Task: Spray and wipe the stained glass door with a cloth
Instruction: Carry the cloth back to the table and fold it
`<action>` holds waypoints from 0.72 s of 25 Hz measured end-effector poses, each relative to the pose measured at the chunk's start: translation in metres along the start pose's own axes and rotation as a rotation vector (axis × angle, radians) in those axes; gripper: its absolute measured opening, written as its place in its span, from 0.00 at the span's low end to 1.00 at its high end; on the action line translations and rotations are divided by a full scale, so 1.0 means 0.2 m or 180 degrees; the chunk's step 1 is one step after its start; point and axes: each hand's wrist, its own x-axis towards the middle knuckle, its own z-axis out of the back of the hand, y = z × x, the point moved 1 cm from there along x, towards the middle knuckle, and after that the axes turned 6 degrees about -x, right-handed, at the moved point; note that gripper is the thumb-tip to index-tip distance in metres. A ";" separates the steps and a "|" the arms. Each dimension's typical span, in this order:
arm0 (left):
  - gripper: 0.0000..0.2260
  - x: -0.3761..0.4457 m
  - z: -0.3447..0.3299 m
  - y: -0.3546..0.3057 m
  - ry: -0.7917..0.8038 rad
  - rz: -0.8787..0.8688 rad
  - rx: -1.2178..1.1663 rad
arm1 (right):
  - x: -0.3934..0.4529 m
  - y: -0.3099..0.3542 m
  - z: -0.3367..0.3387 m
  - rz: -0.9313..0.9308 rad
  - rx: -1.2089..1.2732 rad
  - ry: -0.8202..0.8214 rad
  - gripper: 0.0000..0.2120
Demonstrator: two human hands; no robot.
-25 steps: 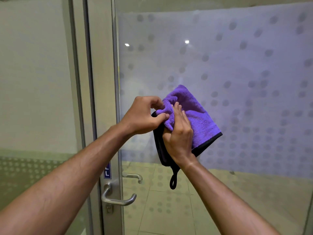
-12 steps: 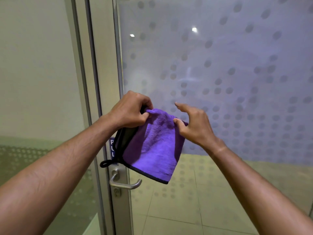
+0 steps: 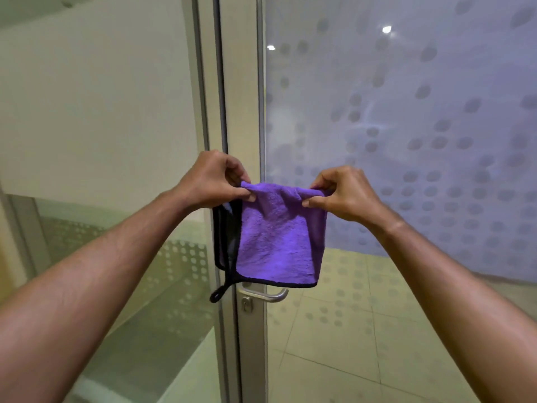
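— frosted glass fills the right side: the glass door (image 3: 406,141) has a dotted film across its upper part and goes clear lower down, where floor tiles show through. its metal frame (image 3: 247,82) runs straight up the middle, and a fixed glass panel (image 3: 101,112) sits to the left.

— and the cloth?

— the purple cloth (image 3: 279,237) hangs in front of the frame, just above the door handle (image 3: 267,295), and hides part of it. it's folded, with a dark edge and a small black hanging loop (image 3: 217,295) dangling at its lower left corner.

— who's got it?

— both hands. the left hand (image 3: 212,178) pinches the top left corner and the right hand (image 3: 345,193) the top right, thumb and fingers (image 3: 312,202) closed tight on the fabric. the top edge sags a little between them.

— why hold it up like that?

— i'd say to square the fold, so a flat, clean pad meets the glass rather than a bunched lump. gripping by the two top corners lets the weight pull the cloth straight.

— is it touching the door?

— can't tell; it looks held in the air in front.

— any spray bottle?

— none in view. i see no clear wet patch on the glass either, only faint smears that may be reflections.

— so where are we?

— preparing the cloth, by my reading, with the wiping not yet under way.
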 end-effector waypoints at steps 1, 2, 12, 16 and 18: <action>0.11 -0.03 0.04 0.04 -0.0007 0.0106 0.0018 | 0.02 0.05 -0.03 0.0053 0.0003 0.0066 0.13; 0.12 -0.07 0.09 0.08 -0.0005 0.0211 0.0050 | 0.04 0.11 -0.05 0.0123 -0.0002 0.0140 0.13; 0.10 -0.63 0.70 0.49 0.0101 0.0928 0.0367 | 0.09 0.82 -0.47 0.0477 0.0594 0.0894 0.06; 0.10 -0.93 0.96 0.60 -0.0045 0.1187 0.0420 | 0.06 1.15 -0.68 0.0581 0.0778 0.1069 0.06; 0.09 -1.09 1.08 0.64 -0.0105 0.1329 0.0444 | 0.04 1.31 -0.77 0.0661 0.0831 0.1106 0.07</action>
